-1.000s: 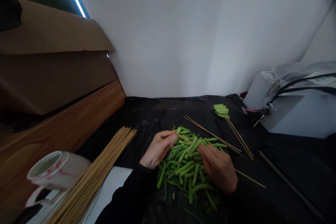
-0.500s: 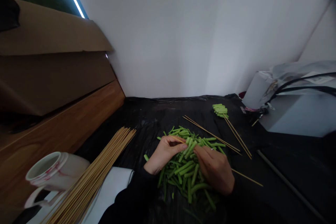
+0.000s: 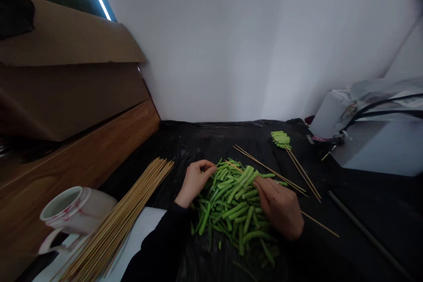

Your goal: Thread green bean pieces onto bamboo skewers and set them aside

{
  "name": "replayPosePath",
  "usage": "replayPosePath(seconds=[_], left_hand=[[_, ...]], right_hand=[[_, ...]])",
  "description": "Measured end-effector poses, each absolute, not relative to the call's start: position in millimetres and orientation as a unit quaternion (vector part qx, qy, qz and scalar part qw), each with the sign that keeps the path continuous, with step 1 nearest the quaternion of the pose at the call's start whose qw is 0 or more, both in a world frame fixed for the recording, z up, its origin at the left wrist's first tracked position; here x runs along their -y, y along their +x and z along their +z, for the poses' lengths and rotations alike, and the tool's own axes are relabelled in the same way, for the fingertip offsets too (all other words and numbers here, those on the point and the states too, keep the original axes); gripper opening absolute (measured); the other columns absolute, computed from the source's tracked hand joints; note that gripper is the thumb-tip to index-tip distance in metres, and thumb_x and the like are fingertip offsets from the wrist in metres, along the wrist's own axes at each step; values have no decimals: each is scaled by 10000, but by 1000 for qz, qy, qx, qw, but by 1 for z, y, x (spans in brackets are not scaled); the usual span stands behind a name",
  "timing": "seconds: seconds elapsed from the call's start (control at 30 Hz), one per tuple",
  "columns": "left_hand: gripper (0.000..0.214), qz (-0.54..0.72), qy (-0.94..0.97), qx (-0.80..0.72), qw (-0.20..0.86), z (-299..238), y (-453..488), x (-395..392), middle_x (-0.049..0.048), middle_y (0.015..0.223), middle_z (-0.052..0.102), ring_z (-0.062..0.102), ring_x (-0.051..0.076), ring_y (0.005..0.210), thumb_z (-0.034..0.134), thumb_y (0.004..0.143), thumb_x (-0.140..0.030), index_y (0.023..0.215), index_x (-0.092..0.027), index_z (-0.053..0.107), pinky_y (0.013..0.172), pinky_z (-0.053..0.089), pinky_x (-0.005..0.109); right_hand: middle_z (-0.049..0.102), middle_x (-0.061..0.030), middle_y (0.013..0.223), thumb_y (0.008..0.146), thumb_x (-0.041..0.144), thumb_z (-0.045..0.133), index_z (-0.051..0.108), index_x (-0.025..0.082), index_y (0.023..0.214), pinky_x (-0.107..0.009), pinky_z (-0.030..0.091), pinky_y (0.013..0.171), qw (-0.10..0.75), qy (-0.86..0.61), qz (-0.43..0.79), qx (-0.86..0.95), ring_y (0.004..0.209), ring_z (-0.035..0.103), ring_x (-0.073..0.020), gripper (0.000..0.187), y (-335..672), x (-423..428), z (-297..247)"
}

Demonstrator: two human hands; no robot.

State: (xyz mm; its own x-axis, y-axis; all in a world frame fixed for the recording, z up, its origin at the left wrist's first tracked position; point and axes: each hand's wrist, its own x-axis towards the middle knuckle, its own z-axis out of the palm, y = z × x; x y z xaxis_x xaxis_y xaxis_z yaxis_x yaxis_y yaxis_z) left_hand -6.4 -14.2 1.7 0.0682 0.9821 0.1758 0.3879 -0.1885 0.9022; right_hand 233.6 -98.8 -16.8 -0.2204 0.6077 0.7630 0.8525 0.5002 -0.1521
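Observation:
A loose heap of cut green bean pieces [image 3: 236, 211] lies in the middle of the black plastic sheet. My right hand [image 3: 280, 206] is closed at the heap's right side around a bamboo skewer [image 3: 234, 166] carrying a few bean pieces [image 3: 245, 179] side by side. The skewer's bare tip points left, away from the fingers, and its other end sticks out behind the hand. At the heap's upper left edge, my left hand [image 3: 197, 180] pinches thumb and forefinger together beside the beans; whatever is between the fingertips is too small to make out.
A thick bundle of bamboo skewers [image 3: 122, 220] rests on white paper [image 3: 150, 218] at left, beside a tipped mug [image 3: 84, 209]. A filled bean skewer [image 3: 280, 139], loose skewers [image 3: 267, 169] and a dark rod [image 3: 366, 231] lie right. A cardboard box [image 3: 72, 92] and a pale container [image 3: 380, 141] flank the sheet.
My left hand has let go of the skewer and moved left to the heap's edge. My right hand still holds the skewer, shifted slightly right in view.

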Motion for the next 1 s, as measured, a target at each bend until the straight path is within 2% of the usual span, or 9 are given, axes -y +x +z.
replayPosePath(seconds=[0.17,0.37,0.5,0.6,0.67,0.73,0.8,0.87,1.0], left_hand=[[125,331,700,-575,266,-1,-4,21,39,691,702,589,192,650,733,668,-341,707,-223,748,610,362,277],[175,264,719,-583,271,-1,-9,21,38,708,716,625,208,672,752,648,-359,761,-226,739,595,356,275],[136,276,723,-577,261,1,-11,20,37,734,725,634,207,686,721,690,-327,783,-230,742,615,377,278],[130,343,697,-574,259,4,-10,19,40,754,722,627,200,710,680,741,-301,815,-219,746,668,404,286],[144,406,657,-553,313,5,-7,18,46,785,720,619,186,727,691,742,-289,835,-194,746,694,421,278],[178,452,590,-509,435,8,-4,18,54,820,719,609,160,726,730,723,-295,847,-169,744,684,433,255],[223,460,501,-450,579,12,-1,21,60,847,717,602,129,715,766,706,-301,870,-152,742,659,437,224],[247,454,421,-400,676,15,3,24,63,851,714,602,107,711,791,696,-273,897,-139,741,646,442,199],[263,454,353,-356,736,21,7,30,59,807,709,610,92,697,818,672,-197,908,-109,743,625,455,180]], right_hand=[[679,-53,817,950,175,480,653,148,1040,-241,452,714,402,-474,-155,768,760,642,-136,196,232,99,-18],[672,-46,805,949,173,482,653,153,1019,-236,444,708,405,-472,-146,770,737,636,-131,186,231,100,-18],[669,-46,796,952,183,479,655,151,1020,-237,440,696,401,-474,-147,770,732,633,-132,192,231,100,-18],[669,-46,791,952,183,481,658,147,1015,-234,439,693,404,-473,-145,770,727,632,-126,191,231,100,-18],[668,-43,788,955,184,475,658,149,1004,-234,434,684,402,-473,-143,771,716,627,-121,192,231,100,-18],[664,-38,780,957,189,473,656,150,1004,-239,426,676,401,-473,-144,771,704,619,-121,192,231,100,-18],[659,-32,771,956,185,475,651,150,1015,-244,420,673,402,-474,-143,770,693,612,-124,189,231,100,-18],[655,-29,768,953,173,477,647,150,1019,-246,416,672,402,-474,-140,771,685,606,-125,184,230,100,-17],[655,-33,773,954,173,480,648,148,1013,-246,414,678,404,-470,-135,773,701,610,-128,180,230,101,-17]])
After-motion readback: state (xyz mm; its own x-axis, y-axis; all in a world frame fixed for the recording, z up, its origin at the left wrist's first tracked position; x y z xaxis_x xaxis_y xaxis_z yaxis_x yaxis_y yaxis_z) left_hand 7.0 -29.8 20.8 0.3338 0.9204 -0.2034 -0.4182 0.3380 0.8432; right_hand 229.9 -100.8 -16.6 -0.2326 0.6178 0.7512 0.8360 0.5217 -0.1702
